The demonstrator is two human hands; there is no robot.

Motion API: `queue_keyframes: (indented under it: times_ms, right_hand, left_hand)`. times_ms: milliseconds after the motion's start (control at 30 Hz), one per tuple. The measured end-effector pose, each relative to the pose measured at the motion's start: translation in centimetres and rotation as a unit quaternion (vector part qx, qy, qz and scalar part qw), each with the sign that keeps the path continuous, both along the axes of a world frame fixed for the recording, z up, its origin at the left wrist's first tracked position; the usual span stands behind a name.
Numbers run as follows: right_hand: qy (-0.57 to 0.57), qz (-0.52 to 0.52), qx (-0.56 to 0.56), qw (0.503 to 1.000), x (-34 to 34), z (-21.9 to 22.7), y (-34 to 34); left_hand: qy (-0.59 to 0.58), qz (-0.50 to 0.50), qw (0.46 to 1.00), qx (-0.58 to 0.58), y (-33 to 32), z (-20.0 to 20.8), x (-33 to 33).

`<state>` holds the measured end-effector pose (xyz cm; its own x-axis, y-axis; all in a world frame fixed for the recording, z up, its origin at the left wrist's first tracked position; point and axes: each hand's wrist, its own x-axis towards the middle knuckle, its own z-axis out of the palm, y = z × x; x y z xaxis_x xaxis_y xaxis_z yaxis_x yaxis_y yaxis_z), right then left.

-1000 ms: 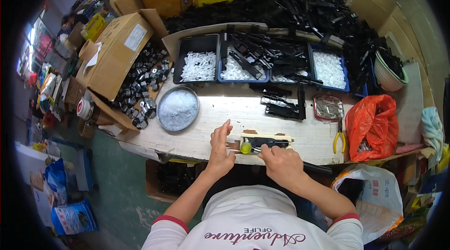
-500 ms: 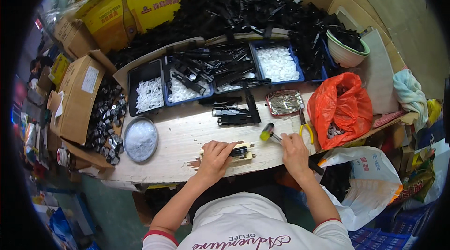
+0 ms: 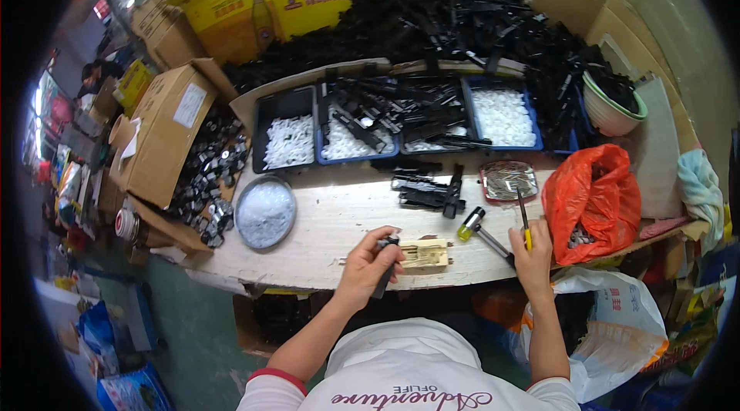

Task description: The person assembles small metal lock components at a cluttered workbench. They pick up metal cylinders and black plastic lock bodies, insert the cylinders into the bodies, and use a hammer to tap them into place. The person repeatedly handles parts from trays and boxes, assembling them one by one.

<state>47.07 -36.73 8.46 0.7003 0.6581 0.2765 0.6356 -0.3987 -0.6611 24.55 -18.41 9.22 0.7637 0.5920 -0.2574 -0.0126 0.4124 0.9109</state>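
At the left, a cardboard box [image 3: 163,137] lies on its side, and many small black-and-metal parts [image 3: 202,191] spill from it. A round dish [image 3: 267,244] of pale, glossy material rests near them on the tabletop [image 3: 339,199]. Behind stand a black tray [image 3: 264,109] and blue-rimmed ones, well stocked with white plastic pieces [image 3: 289,141]; long black parts lie across the middle trays. The left hand [image 3: 365,266] holds a slim black piece [image 3: 384,280], tilted, between thumb and fingers. It is out of the cream fixture [image 3: 426,254] just beside it, whose grooved channel lies bare, so that seating appears over; whether the piece is complete cannot be told. Beyond the fixture, a few black assemblies [image 3: 424,194] lie together, perhaps finished ones. A huge heap of black parts [image 3: 455,22] remains behind, so by its look much is left. Right of the fixture, a hammer [image 3: 491,243] lies free of either hand. A shallow box of metal pins [image 3: 509,181] is still well filled. The right hand [image 3: 532,261] is closed around the handles of yellow-handled pliers [image 3: 528,237]; whether they are lifted is unclear. Farther right sits a red plastic bag [image 3: 597,199].
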Motion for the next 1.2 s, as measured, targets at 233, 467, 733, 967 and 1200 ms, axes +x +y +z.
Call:
queue_keyframes:
  times_ms: [233, 467, 733, 967, 1200]
  right_hand:
    - [0.104, 0.265, 0.006, 0.959, -8.4, 3.1, 3.4]
    - [0.055, 0.325, -0.051, 0.943, -10.1, 3.0, 5.0]
    - [0.007, 0.386, -0.133, 0.913, -10.5, 3.7, 5.4]
    - [-0.057, 0.484, -0.091, 0.868, -13.2, 3.8, 7.4]
    - [-0.001, 0.209, -0.021, 0.978, -8.8, 1.9, 5.3]
  left_hand:
    - [0.029, -0.008, 0.987, 0.159, -1.2, 0.5, -1.4]
    - [0.036, 0.042, 0.96, 0.274, -1.5, 0.0, -2.5]
    - [-0.028, -0.134, 0.963, -0.234, 1.2, -0.3, -5.0]
    - [-0.07, -0.124, 0.936, -0.322, 1.1, -2.1, -11.0]
    - [0.523, -0.008, 0.699, 0.487, 2.5, -1.4, -20.9]
